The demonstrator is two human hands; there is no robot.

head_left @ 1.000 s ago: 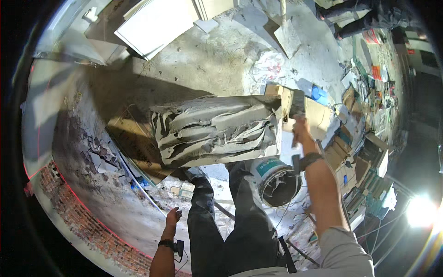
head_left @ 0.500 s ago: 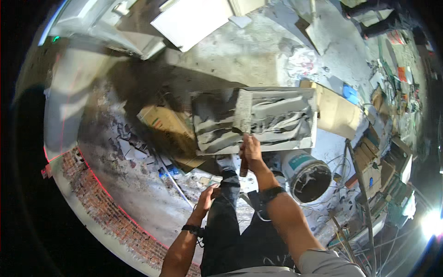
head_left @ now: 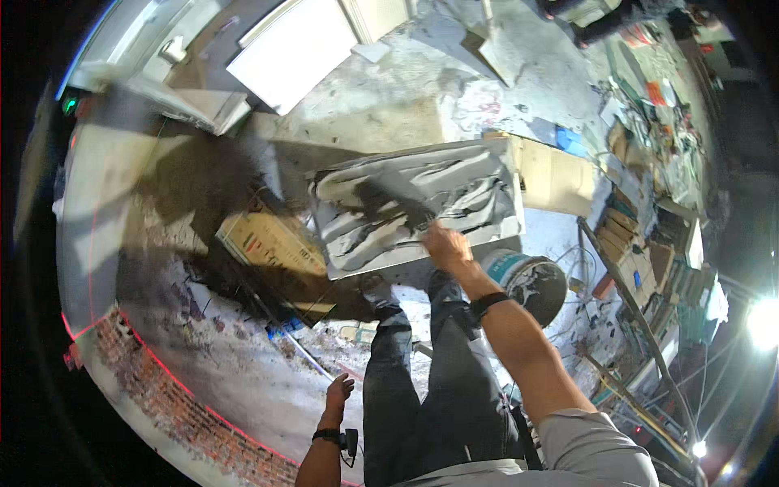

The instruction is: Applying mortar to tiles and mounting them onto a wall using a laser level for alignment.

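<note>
A rectangular slab (head_left: 479, 187) lies before me, covered with thick, uneven grey paste in streaks and ridges. My right hand (head_left: 446, 247) grips a trowel (head_left: 393, 199), whose blurred blade is over the middle of the paste; I cannot tell whether it touches. My left hand (head_left: 339, 391) hangs low beside my left leg, holding nothing, its fingers apart. A bucket (head_left: 540, 288) with grey residue inside stands just right of my legs, below the slab's right end.
Cardboard lies left (head_left: 268, 260) and right (head_left: 556, 174) of the slab. White panels (head_left: 292, 57) lean behind it. A brick wall (head_left: 187, 406) runs at lower left. A plank (head_left: 617, 284), debris and a bright lamp (head_left: 763, 323) are rightward. Another person's dark-clothed legs (head_left: 588, 24) show at top right.
My right hand with the trowel moved left from the slab's right end onto its middle; the blade has since tilted leftward. My left hand rose toward my leg, then dropped again. The view shifted.
</note>
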